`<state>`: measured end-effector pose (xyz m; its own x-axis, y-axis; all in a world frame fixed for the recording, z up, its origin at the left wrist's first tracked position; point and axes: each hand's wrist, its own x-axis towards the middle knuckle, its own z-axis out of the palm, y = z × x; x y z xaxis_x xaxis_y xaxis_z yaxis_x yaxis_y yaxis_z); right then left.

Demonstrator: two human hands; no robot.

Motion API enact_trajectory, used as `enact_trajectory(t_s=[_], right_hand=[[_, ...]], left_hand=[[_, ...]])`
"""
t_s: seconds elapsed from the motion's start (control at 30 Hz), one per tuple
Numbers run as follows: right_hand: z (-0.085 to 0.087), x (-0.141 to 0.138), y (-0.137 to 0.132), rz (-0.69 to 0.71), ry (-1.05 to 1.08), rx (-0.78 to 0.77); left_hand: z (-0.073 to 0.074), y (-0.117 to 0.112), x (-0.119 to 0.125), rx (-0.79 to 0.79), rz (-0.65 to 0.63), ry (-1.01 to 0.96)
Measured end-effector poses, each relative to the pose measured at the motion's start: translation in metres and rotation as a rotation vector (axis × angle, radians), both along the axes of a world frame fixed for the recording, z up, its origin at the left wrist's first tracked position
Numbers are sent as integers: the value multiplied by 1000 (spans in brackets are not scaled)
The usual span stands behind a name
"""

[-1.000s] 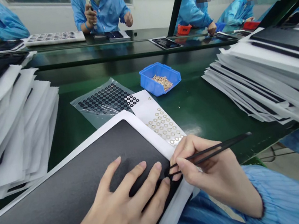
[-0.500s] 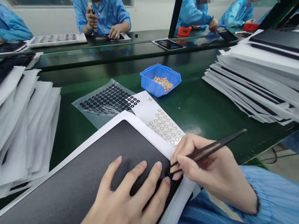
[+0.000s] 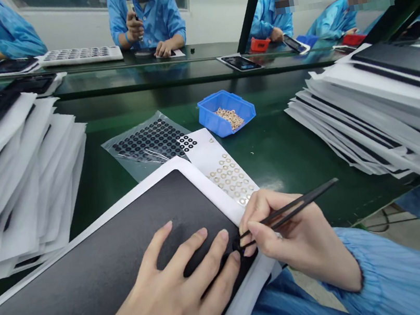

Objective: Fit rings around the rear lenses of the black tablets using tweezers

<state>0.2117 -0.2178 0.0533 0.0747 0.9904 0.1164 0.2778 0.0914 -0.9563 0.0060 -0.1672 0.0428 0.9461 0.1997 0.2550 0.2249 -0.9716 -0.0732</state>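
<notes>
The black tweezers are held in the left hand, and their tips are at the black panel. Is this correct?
No. The head view shows the black tweezers held in the right hand, not the left. Their tips are at the black panel, as you said.

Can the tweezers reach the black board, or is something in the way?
Nothing visible blocks them: the tweezers in the right hand reach the black board, just beside the left hand's fingers.

This is an electronics-style assembly line in a factory; co-workers [image 3: 169,19] in blue smocks and caps sit along the far side of a long green desk [image 3: 286,167] at the top of the frame; a blue parts bin [image 3: 226,114] of small rings stands mid-frame; stacks of white-sleeved black panels [image 3: 370,118] pile up at left and right.
</notes>
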Motion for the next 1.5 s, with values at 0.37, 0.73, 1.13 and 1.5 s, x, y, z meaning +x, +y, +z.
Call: enact_trajectory(t_s=[0.37,0.73,1.13,1.5], right_hand=[[4,15,7,122,153,-10],[-2,20,8,143,-90,135],[8,24,20,118,225,49],[-15,-32,210,289,-8,107]], left_hand=[[10,1,-3,-5,-43,61],[0,0,-6,-31,-18,26],[13,-8,-1,3,64,76],[-19,3,-2,128,69,-127]])
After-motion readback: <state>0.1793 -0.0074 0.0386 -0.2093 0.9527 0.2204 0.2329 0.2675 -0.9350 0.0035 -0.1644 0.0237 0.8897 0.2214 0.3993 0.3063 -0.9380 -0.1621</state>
